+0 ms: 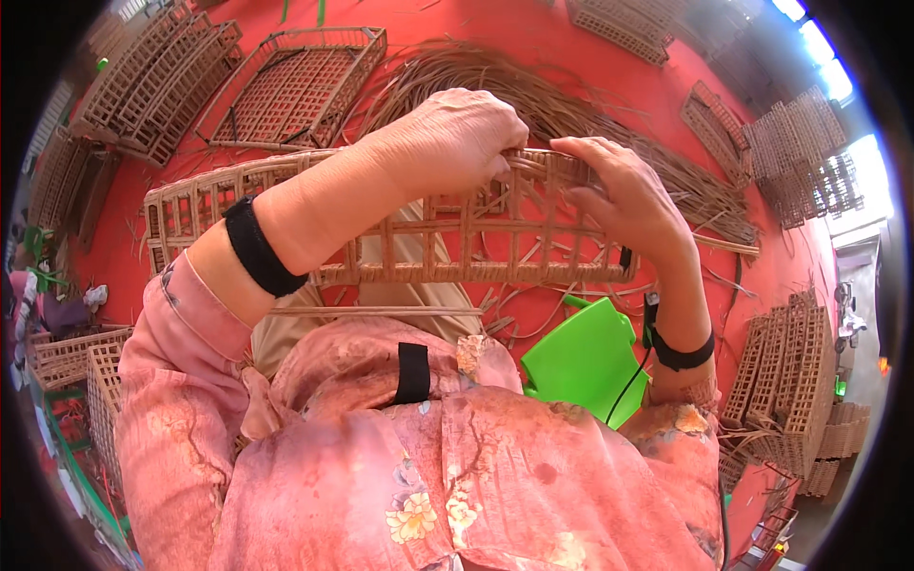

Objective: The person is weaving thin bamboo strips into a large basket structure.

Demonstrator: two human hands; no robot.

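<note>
A woven wicker basket (pixel 476 271) with an open lattice of brown strands lies on its side across my knees. My left hand (pixel 462 138) is closed at its upper rim, fingertips pinched together against the weave; whether a loose strand is in the pinch is hidden. At the right end of that rim, my right hand (pixel 628 195) holds the basket's corner, with the thumb on the near side and the fingers stretched along the top edge. A few thin straight canes (pixel 381 311) rest over my lap, apart from both hands.
Beyond the basket, a large bundle of loose strands (pixel 495 76) spreads over the red floor. A finished-looking tray basket (pixel 305 90) sits far left, near stacked baskets (pixel 157 86). More stacks (pixel 785 371) stand at right. A green plastic object (pixel 581 352) lies by my right forearm.
</note>
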